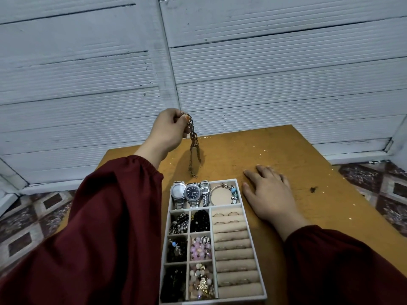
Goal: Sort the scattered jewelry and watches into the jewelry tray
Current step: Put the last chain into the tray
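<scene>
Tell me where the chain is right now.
In the head view, the chain hangs from the left hand over the table, its end just beyond the far edge of the tray.

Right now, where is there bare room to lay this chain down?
Bare table lies beyond the tray's far rim, under the dangling chain, and right of the right hand up to the table edge. Inside the tray it is crowded: three watches fill one slot, jewelry fills all six small ones. Only the middle of the bangle's slot is bare.
</scene>
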### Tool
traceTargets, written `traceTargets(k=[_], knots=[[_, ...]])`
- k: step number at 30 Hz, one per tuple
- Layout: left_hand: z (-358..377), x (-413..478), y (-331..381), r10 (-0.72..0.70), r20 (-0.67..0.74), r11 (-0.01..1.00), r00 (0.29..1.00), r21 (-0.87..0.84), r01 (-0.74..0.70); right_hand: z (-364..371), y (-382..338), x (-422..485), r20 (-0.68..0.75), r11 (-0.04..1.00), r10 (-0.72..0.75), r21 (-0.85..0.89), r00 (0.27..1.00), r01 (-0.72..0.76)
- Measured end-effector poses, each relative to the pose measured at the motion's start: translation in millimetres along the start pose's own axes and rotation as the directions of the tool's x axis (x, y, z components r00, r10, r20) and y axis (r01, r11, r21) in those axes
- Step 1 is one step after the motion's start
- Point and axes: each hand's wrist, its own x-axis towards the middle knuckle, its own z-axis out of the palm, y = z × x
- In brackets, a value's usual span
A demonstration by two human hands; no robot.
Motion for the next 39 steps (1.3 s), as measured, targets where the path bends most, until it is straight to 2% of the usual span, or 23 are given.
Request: traceTargets(k=[9, 24, 33, 39], knots=[[-1, -3, 21, 0.019, -0.030, 0.983, 0.999, -0.184, -0.024, -2, 0, -2, -0.009, 1.000, -0.001, 0.010, 1.000, 0.002], [-7, -25, 63, 0.048, -0.034, 0.949, 0.998, -0.309, -0.056, -8, -6, -47, 0.056, 0.999, 0.032, 0.018, 0.998, -0.033], [0, -57, 78, 0.043, -0.030, 0.877, 0.999, -0.477, -0.052, -9, -5, -85, 0.099, 0.999, 0.030, -0.018, 0.995, -0.028], [7, -75, 72, 0.032, -0.033, 0.888, 0.999, -0.457, -0.044, -8, -4, -95, 0.072, 0.999, 0.028, -0.023, 0.997, -0.026]])
